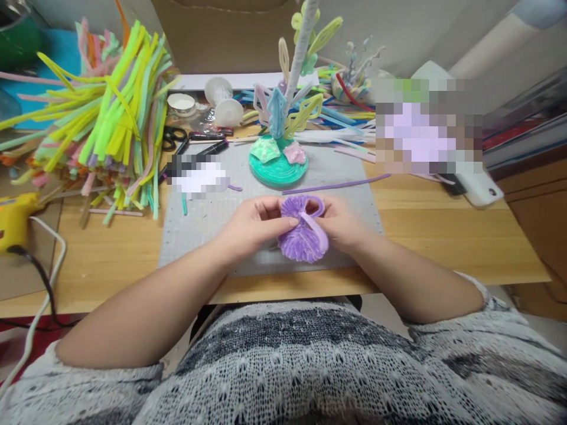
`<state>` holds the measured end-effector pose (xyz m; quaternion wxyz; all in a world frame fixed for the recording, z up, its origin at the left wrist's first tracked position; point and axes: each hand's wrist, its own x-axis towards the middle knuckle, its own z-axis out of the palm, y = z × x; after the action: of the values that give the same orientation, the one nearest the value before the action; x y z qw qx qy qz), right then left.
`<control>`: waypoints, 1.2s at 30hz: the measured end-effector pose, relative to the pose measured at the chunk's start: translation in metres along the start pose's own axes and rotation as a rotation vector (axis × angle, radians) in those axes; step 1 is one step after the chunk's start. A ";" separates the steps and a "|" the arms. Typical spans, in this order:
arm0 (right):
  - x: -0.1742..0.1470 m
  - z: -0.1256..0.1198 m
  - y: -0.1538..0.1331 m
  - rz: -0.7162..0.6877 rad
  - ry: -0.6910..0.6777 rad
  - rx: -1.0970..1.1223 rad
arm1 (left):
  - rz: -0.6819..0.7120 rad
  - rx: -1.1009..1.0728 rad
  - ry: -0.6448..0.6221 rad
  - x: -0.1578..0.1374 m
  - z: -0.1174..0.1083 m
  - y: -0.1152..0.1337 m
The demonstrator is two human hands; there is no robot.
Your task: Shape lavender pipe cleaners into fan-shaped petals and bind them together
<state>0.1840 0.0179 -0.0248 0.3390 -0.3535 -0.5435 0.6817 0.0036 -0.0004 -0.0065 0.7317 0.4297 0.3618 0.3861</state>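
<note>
Between my hands, above the grey cutting mat (199, 236), is a purple pipe-cleaner piece (303, 245) with two fan-shaped halves pinched at the middle and a loop on its right. My left hand (254, 221) grips its left side, thumb pressed on the centre. My right hand (343, 224) is closed at the right side by the loop and a lighter purple stem (315, 229); some of its fingers are hidden behind the piece. Beyond them lies a single purple pipe cleaner (336, 183) on the mat. Behind it stands a green round base (279, 171) carrying pipe-cleaner shapes and a white-wrapped pole (301, 53).
A big bundle of coloured pipe cleaners (119, 112) fills the left back. A yellow glue gun (18, 221) with cables lies at the left edge. Black scissors (173, 138), markers (208, 152) and a white spool (224, 103) are behind the mat. A white-handled tool (473, 180) lies right.
</note>
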 end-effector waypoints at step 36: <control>-0.051 0.006 -0.030 -1.057 -0.066 -1.116 | 0.460 0.194 0.447 0.003 -0.006 -0.005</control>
<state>0.2083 -0.0230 0.0113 0.3747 -0.1447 -0.9136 0.0640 0.0008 0.0022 -0.0142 0.4834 0.4726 0.4419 0.5896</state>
